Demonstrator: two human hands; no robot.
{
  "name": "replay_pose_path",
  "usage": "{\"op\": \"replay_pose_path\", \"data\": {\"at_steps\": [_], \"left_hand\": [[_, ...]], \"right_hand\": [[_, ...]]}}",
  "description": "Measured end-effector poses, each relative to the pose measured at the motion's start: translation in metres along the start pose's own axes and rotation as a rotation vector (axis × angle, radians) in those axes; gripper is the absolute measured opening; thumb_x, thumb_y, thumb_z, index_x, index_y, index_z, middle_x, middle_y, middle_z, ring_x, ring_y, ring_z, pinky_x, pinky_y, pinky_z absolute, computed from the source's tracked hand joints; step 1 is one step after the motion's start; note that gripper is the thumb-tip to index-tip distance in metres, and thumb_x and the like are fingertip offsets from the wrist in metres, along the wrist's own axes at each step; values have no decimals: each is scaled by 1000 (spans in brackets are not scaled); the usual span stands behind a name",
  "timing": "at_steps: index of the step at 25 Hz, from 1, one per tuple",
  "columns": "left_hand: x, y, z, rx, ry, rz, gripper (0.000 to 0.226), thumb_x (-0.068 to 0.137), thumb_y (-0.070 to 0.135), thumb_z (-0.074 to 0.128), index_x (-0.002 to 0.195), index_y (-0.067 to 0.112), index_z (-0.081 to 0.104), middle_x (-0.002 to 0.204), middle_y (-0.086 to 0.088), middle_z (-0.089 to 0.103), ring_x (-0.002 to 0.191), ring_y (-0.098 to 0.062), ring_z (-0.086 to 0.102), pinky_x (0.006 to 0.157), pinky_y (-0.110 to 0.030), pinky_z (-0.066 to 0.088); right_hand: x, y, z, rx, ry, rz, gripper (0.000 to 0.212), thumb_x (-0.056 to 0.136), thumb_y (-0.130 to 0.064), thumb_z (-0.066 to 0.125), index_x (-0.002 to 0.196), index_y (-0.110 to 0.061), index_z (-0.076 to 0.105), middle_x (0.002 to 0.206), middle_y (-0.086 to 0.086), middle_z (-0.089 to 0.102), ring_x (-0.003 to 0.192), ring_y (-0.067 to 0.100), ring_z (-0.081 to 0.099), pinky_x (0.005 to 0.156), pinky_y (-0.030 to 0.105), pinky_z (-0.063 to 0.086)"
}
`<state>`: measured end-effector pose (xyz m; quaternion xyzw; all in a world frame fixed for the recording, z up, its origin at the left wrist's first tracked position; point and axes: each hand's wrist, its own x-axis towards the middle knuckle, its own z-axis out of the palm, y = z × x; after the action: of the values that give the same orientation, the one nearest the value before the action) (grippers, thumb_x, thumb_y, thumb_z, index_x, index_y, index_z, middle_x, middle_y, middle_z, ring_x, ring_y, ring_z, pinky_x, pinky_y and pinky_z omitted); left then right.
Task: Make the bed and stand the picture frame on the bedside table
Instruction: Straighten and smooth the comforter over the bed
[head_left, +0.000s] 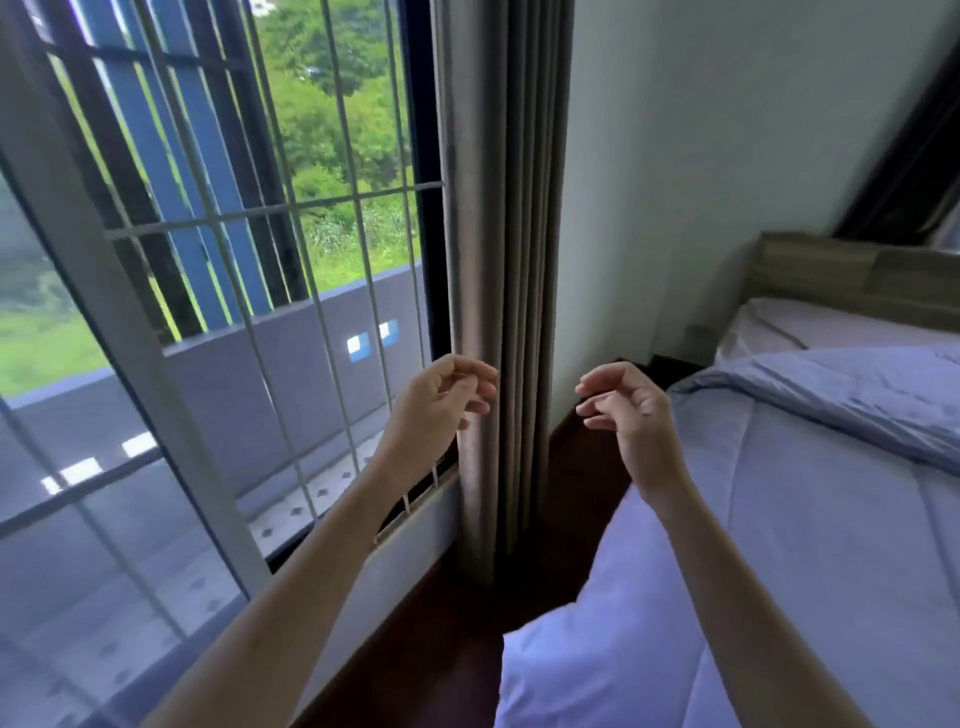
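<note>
A lilac-blue quilt (769, 545) covers the bed on the right, its top edge folded back in a thick roll (852, 395). A white pillow (810, 325) lies against the wooden headboard (831, 275). My left hand (441, 402) hovers in front of the grey curtain, fingers loosely curled, holding nothing. My right hand (623, 405) floats above the quilt's left edge, fingers also loosely curled and empty. A dark bedside table (670, 366) peeks out beyond the bed's corner, mostly hidden. No picture frame is in view.
A grey pleated curtain (504, 260) hangs in the corner beside a barred window (234, 234). A narrow strip of dark wooden floor (457, 623) runs between window wall and bed. A white wall (701, 156) stands behind.
</note>
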<state>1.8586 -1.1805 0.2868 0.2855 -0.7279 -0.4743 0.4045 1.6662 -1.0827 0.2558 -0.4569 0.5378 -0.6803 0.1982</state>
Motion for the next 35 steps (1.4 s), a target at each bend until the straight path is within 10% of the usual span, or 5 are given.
{"op": "replay_pose_path", "data": {"at_steps": [19,35], "left_hand": [[352,-121,45,-197,-526,0,27,97,6,45,91,21,66,77,7,68,67,-3,62,59,-19,40],[520,-109,373,-212,-1139,95,27,95,-1,44,91,15,64,77,8,67,58,7,60,57,-14,42]], "right_hand": [[221,145,6,-170,531,137,32,70,-4,45,79,-28,64,79,-6,66,63,7,62,58,19,50],[346,182,-248,-249,1110,108,27,86,3,52,83,-22,64,79,0,65,63,12,61,59,22,47]]}}
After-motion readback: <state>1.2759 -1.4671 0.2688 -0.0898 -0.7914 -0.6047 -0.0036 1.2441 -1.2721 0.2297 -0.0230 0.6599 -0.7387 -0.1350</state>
